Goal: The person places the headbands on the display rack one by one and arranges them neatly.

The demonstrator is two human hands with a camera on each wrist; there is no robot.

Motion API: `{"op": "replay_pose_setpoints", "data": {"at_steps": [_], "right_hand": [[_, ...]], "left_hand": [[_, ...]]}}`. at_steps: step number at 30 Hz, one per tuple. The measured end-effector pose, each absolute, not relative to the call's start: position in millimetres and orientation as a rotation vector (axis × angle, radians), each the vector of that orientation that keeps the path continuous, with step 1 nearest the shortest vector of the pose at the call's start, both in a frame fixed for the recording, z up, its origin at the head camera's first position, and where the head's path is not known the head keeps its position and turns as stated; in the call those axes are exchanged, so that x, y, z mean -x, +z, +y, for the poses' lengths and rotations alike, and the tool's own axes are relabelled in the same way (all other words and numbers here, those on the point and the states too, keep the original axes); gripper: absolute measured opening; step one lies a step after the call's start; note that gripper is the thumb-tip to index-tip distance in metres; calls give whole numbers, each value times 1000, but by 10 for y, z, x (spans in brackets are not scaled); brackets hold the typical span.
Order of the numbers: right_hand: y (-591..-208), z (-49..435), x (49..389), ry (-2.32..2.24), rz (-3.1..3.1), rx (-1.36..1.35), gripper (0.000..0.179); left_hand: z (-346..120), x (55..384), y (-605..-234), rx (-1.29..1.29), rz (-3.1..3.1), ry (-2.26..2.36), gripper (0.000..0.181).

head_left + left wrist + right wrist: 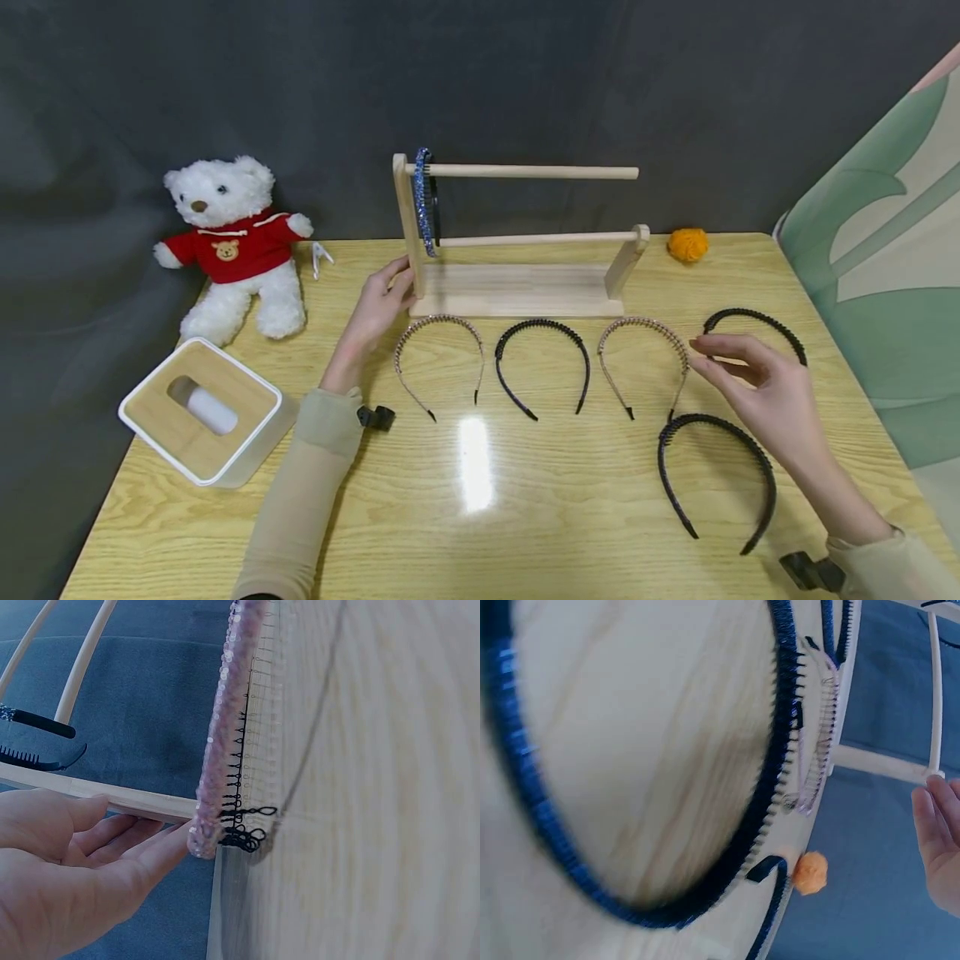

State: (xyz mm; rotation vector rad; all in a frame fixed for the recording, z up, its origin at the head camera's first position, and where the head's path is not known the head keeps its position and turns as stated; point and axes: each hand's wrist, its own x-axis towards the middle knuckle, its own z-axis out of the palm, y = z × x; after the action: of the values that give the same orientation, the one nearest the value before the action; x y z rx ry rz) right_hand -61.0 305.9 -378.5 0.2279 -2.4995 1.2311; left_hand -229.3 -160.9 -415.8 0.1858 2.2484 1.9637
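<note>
"What is your left hand doing?"

"My left hand point(384, 302) grips the left upright of the wooden rack point(517, 289), thumb on one side, fingers on the other. From above, the upright hides my fingertips; up close, the left pink headband point(441, 318) cuts across in front of them."

"And the right?"

"My right hand point(765, 385) holds nothing. It hangs in the air at the right, thumb and fingers fairly straight, with a narrow gap at the tips. The right wrist view cuts most of it off."

"Where are the headbands?"

"A blue glittery headband point(422, 200) hangs at the rack's left end. Something dark shows just behind it; I can't tell whether that's its own inner side or another band. On the table point(555, 533), near the rack, the left pink headband, a black headband point(538, 322) and the right pink headband point(643, 322) lie in a row."

"Any more at the right?"

"Two dark ones. My hand covers part of the far dark headband point(750, 313). The near dark headband point(701, 418) shows whole, its far edge by the right pink headband's tip; whether they touch, I can't tell."

"Anything else unclear?"

"A small white piece point(321, 259) beside the teddy bear point(240, 250), too small to make out. The box point(258, 446) at the near left shows only part of something white through its opening."
</note>
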Motion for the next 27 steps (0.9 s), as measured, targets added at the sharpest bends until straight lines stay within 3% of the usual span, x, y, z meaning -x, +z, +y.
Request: {"op": "replay_pose_setpoints", "data": {"at_steps": [15,27], "right_hand": [[-4006,3386,397,1018,-2710,-259,24],[-4116,3579,261,928,-2824,-222,32]], "left_hand": [[-1610,2281,-4145,-198,2246,1970,47],[-1615,2305,-4170,-201,2255,1964,48]]}}
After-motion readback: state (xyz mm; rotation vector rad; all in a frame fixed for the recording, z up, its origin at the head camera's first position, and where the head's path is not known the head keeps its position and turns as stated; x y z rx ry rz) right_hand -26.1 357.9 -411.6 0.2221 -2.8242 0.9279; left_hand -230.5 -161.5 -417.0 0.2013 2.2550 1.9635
